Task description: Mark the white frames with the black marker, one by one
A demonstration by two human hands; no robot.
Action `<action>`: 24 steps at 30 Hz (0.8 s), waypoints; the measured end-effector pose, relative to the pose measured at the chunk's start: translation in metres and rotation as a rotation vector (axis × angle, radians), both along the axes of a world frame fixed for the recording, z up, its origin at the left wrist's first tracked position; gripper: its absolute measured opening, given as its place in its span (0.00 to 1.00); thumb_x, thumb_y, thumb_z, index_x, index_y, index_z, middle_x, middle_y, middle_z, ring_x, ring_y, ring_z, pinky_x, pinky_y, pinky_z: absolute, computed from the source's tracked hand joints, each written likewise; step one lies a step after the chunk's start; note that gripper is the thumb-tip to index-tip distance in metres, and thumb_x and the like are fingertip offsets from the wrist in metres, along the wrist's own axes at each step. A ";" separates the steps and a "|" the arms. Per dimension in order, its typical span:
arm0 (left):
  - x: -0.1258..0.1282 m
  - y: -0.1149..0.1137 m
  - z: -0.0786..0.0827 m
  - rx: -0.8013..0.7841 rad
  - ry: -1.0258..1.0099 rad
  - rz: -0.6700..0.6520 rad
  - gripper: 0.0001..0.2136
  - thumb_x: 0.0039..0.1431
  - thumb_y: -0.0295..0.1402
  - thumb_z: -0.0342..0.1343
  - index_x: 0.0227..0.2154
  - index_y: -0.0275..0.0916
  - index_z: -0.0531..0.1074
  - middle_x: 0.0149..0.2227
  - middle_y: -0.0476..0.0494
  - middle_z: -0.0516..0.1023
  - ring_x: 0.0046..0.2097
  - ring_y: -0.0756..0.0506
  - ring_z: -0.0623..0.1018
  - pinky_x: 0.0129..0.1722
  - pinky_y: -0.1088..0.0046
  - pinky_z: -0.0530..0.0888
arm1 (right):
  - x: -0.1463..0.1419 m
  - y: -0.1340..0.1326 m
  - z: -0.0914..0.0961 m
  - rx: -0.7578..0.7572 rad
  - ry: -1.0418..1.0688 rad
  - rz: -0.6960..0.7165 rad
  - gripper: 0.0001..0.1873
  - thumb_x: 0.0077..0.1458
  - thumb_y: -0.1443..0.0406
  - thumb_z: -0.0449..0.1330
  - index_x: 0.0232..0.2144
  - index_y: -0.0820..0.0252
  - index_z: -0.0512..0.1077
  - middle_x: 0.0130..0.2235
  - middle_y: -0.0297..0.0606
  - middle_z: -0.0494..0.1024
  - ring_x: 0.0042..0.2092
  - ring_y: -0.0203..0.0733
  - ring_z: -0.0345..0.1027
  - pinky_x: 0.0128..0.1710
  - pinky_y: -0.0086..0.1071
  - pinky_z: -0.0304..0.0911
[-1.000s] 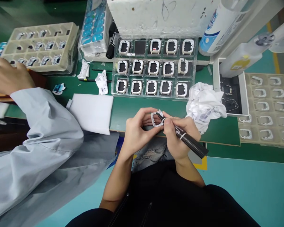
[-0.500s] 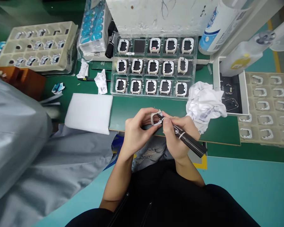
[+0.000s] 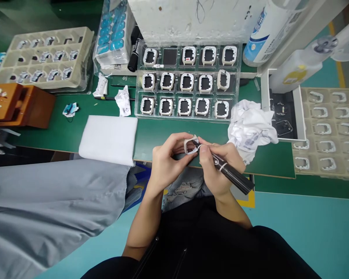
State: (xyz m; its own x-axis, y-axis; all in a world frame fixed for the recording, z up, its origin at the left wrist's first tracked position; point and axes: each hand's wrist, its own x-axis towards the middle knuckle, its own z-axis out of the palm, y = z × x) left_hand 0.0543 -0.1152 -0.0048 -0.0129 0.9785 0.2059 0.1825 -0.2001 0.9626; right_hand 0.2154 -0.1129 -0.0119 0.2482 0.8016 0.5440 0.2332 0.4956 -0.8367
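My left hand (image 3: 165, 159) pinches a small white square frame (image 3: 189, 146) just above the near edge of the green bench. My right hand (image 3: 218, 166) grips a black marker pen (image 3: 229, 173) and its tip touches the frame's inner edge. Beyond the hands lies a clear plastic tray (image 3: 189, 83) holding several white frames with black centres; one pocket in its top row has no white frame.
A crumpled white cloth (image 3: 251, 128) lies right of my hands, a white foam pad (image 3: 109, 138) to the left. A co-worker's grey sleeve (image 3: 46, 205) fills the lower left. Beige part trays (image 3: 43, 56) (image 3: 330, 131), an orange block (image 3: 20, 104), a bottle (image 3: 269, 29).
The co-worker's arm has drawn back from the bench at left, uncovering the orange block. My hands have kept their place, the pen tip shifting slightly on the frame.
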 end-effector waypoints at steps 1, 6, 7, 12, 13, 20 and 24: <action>0.000 0.000 0.000 0.000 0.002 0.001 0.22 0.71 0.44 0.83 0.60 0.46 0.84 0.53 0.45 0.97 0.54 0.41 0.98 0.60 0.67 0.95 | 0.000 0.000 0.000 -0.002 -0.007 0.001 0.10 0.82 0.59 0.73 0.44 0.47 0.80 0.40 0.31 0.91 0.51 0.56 0.95 0.43 0.42 0.92; 0.001 0.000 0.003 -0.012 -0.005 0.003 0.22 0.71 0.46 0.83 0.59 0.46 0.84 0.53 0.44 0.97 0.53 0.40 0.98 0.60 0.66 0.95 | -0.001 0.001 0.003 0.018 0.006 0.011 0.10 0.82 0.61 0.72 0.43 0.47 0.79 0.36 0.29 0.88 0.50 0.55 0.95 0.42 0.40 0.92; 0.001 0.000 0.003 -0.013 -0.008 0.004 0.22 0.70 0.46 0.83 0.59 0.45 0.83 0.53 0.44 0.97 0.53 0.40 0.98 0.60 0.66 0.95 | -0.001 0.001 0.003 0.020 0.012 0.012 0.10 0.82 0.62 0.73 0.43 0.47 0.79 0.35 0.28 0.87 0.49 0.55 0.95 0.43 0.40 0.92; 0.002 0.000 0.005 -0.021 -0.035 0.006 0.24 0.68 0.44 0.85 0.59 0.45 0.84 0.52 0.45 0.97 0.52 0.41 0.98 0.59 0.67 0.95 | -0.001 0.001 0.001 0.024 0.027 0.029 0.08 0.81 0.63 0.74 0.44 0.48 0.81 0.41 0.31 0.91 0.51 0.56 0.95 0.43 0.39 0.92; 0.001 0.001 0.006 -0.021 -0.051 -0.002 0.25 0.67 0.44 0.86 0.59 0.45 0.83 0.52 0.45 0.97 0.52 0.41 0.98 0.59 0.67 0.95 | -0.001 0.000 0.000 0.030 0.036 0.034 0.08 0.81 0.63 0.74 0.44 0.48 0.81 0.42 0.32 0.92 0.51 0.57 0.95 0.42 0.39 0.92; -0.002 0.001 0.005 -0.003 -0.104 -0.059 0.29 0.63 0.43 0.88 0.61 0.45 0.82 0.52 0.45 0.97 0.52 0.41 0.97 0.58 0.69 0.95 | -0.003 -0.001 -0.001 0.077 0.115 0.074 0.08 0.81 0.64 0.74 0.46 0.49 0.79 0.36 0.28 0.88 0.50 0.58 0.95 0.44 0.41 0.94; -0.004 0.000 0.002 -0.025 -0.060 -0.054 0.30 0.64 0.46 0.87 0.62 0.45 0.82 0.53 0.43 0.96 0.53 0.41 0.97 0.60 0.67 0.94 | -0.002 -0.002 -0.001 0.081 0.132 0.070 0.08 0.81 0.61 0.74 0.46 0.49 0.79 0.31 0.26 0.84 0.45 0.56 0.95 0.50 0.46 0.96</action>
